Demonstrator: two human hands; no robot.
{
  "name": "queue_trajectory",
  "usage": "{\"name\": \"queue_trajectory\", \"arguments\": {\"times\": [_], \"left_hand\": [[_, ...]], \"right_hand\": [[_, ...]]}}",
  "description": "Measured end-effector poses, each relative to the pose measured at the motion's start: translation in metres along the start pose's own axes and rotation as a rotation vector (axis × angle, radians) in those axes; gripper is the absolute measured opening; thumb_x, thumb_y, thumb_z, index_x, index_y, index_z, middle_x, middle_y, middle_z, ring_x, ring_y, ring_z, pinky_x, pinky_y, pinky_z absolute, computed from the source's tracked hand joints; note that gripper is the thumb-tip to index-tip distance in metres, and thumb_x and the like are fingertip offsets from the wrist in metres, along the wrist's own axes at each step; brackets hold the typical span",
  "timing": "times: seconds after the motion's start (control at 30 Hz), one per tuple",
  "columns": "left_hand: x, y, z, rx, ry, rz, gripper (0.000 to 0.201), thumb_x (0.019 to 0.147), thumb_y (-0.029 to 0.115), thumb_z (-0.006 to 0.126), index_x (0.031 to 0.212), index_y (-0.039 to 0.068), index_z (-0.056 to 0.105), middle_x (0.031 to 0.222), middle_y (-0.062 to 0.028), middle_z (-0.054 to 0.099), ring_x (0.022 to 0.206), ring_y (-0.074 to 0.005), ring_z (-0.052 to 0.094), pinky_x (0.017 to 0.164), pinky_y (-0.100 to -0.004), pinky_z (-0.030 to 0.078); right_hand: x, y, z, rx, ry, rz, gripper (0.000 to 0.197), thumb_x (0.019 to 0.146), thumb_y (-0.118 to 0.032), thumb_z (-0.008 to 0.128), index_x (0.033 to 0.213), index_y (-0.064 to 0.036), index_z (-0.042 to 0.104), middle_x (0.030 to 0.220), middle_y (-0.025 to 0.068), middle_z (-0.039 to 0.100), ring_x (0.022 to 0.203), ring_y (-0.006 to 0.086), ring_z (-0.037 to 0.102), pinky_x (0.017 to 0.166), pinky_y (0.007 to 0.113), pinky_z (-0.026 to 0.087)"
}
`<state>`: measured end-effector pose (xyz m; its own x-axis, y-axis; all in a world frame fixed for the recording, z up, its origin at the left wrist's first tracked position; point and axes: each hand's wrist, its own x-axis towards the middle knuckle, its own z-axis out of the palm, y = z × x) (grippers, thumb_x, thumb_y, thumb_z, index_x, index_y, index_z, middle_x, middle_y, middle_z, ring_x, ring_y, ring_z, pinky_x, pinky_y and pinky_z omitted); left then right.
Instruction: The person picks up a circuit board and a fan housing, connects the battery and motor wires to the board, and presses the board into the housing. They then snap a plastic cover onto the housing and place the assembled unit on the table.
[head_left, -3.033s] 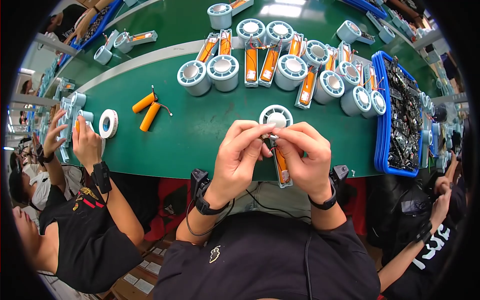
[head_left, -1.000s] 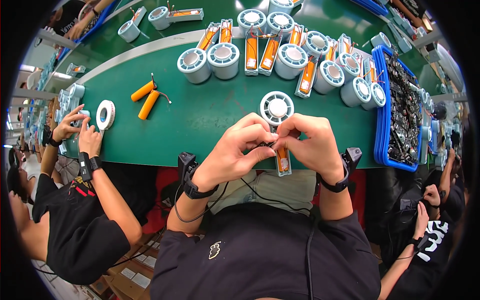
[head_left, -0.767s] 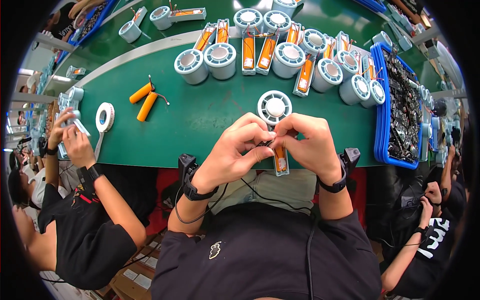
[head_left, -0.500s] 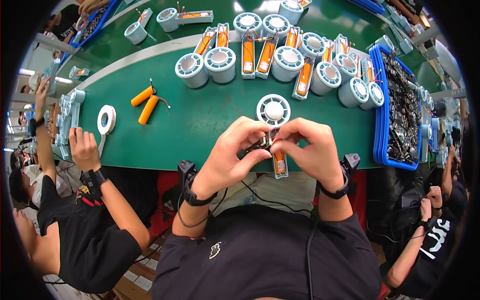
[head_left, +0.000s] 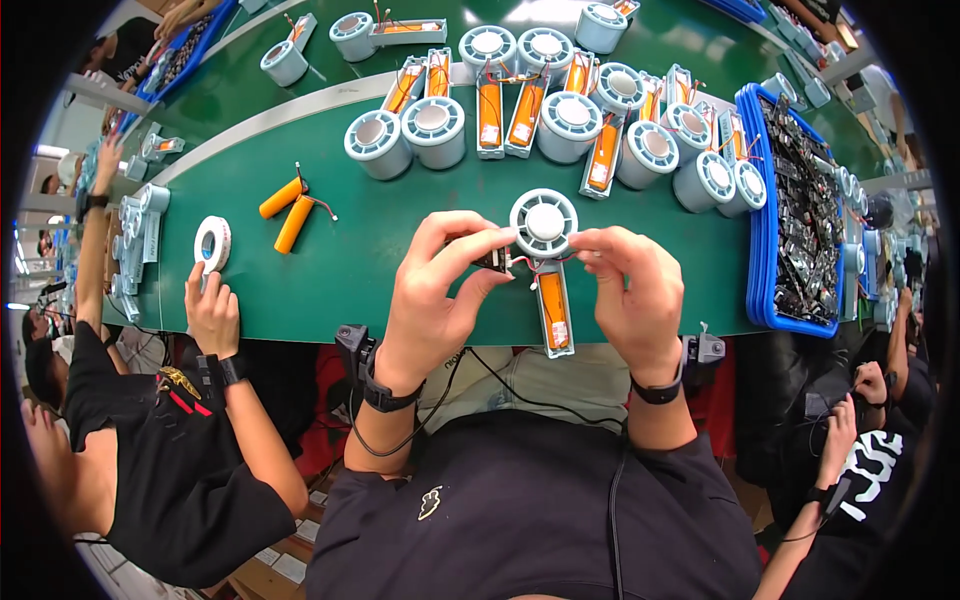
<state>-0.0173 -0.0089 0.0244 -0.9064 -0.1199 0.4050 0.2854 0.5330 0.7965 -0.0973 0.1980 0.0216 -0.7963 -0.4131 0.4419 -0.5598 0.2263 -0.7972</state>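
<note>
We are now parting our hands at centre frame, left hand's [head_left: 430,285] fingers pinching the black board [head_left: 491,260], its white plug [head_left: 514,262] seemingly seated, right hand's [head_left: 638,295] fingers near the red wire [head_left: 560,260], grip unclear.

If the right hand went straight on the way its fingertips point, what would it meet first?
Most likely the near side of the round pale-blue housing, just left of the right hand's fingertips. Height is unclear from this one view, so it might pass over instead.
</note>
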Motion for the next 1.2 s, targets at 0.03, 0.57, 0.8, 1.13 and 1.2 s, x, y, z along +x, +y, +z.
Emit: {"name": "queue_trajectory", "arguments": {"times": [0.03,0.57,0.8,1.13,1.2], "left_hand": [[0.000,0.001,0.002,-0.028,-0.008,0.035,0.042,0.077,-0.008,0.078,0.117,0.004,0.073,0.113,-0.0100,0.061,0.098,-0.0235,0.064,0.086,-0.0331,0.055],[-0.001,-0.005,0.013,-0.155,-0.015,0.096,0.042,0.078,-0.005,0.081,0.118,0.004,0.073,0.117,-0.0116,0.064,0.103,-0.0243,0.067,0.087,-0.0334,0.056],[0.000,-0.004,0.011,-0.135,-0.019,0.099,0.042,0.077,-0.004,0.082,0.117,0.004,0.073,0.113,-0.0119,0.066,0.101,-0.0247,0.067,0.085,-0.0338,0.056],[0.001,-0.003,0.007,-0.097,-0.003,0.093,0.043,0.073,-0.007,0.083,0.113,0.003,0.075,0.108,-0.0112,0.068,0.098,-0.0254,0.069,0.083,-0.0340,0.058],[0.000,-0.004,0.008,-0.095,0.008,0.104,0.043,0.072,-0.008,0.083,0.113,0.003,0.076,0.108,-0.0110,0.068,0.098,-0.0253,0.069,0.082,-0.0338,0.058]], "right_hand": [[0.002,-0.003,0.002,-0.014,-0.014,-0.049,0.015,0.085,0.015,0.068,0.093,0.0025,0.071,0.095,0.0137,0.077,0.082,0.0208,0.075,0.072,0.029,0.060],[0.006,-0.004,0.020,0.139,-0.067,-0.090,0.019,0.083,0.010,0.073,0.099,-0.0005,0.076,0.092,0.0113,0.075,0.077,0.0201,0.073,0.066,0.029,0.058],[0.013,-0.005,0.015,-0.022,-0.049,-0.248,0.023,0.078,0.010,0.075,0.097,-0.0024,0.077,0.087,0.0094,0.072,0.073,0.0229,0.071,0.065,0.032,0.057],[0.020,-0.014,0.008,-0.273,-0.074,-0.477,0.021,0.072,0.004,0.080,0.092,-0.0023,0.075,0.085,0.0078,0.072,0.063,0.0226,0.064,0.055,0.033,0.049],[0.019,-0.014,0.009,-0.306,-0.070,-0.495,0.021,0.072,0.003,0.080,0.091,-0.0021,0.075,0.085,0.0078,0.072,0.061,0.0226,0.063,0.054,0.033,0.048]]}}
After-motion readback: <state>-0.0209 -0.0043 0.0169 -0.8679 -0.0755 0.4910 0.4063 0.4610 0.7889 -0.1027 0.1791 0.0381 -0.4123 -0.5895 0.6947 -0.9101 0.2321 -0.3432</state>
